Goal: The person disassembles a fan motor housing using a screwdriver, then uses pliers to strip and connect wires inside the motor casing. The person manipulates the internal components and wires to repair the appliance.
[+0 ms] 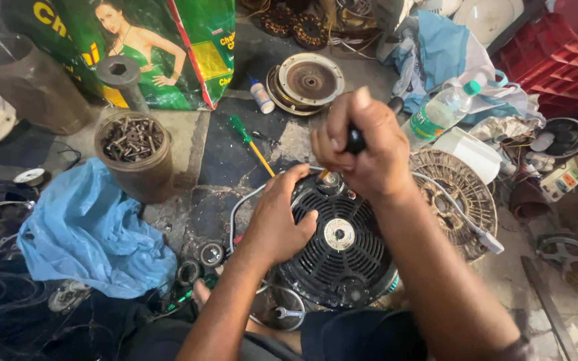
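Black round motor housing [342,244] with slotted vent cover sits on the floor at near centre, right in front of the person, partly on their lap edge. Looks like cast metal, so heavy and stiff, not fragile; the ribbed face gives grip, but oily grime may make it slick. Best hold judged to be the outer rim, not the thin vent ribs or the white centre cap.

Left hand [279,220] lies flat on the housing's left rim, fingers spread and pressing down, clamped on nothing, just bracing. Right hand [362,144] is closed tight round a dark-handled screwdriver [354,142], tip angled down onto the far edge of the housing, where a small screw seems to sit; the tip itself is mostly hidden by the fingers. So the housing is directly under both hands, left hand touching it, right hand just above its far rim.

Around: a tub of bolts [133,154] far left, blue cloth [88,230] to the left, a green-and-yellow screwdriver [252,144] on the floor just beyond the hands, a rusty rotor disc [309,80] far centre, a plastic bottle [439,112] far right, a copper-wound stator [459,194] just right of the housing, a spanner [287,313] near, below the housing.
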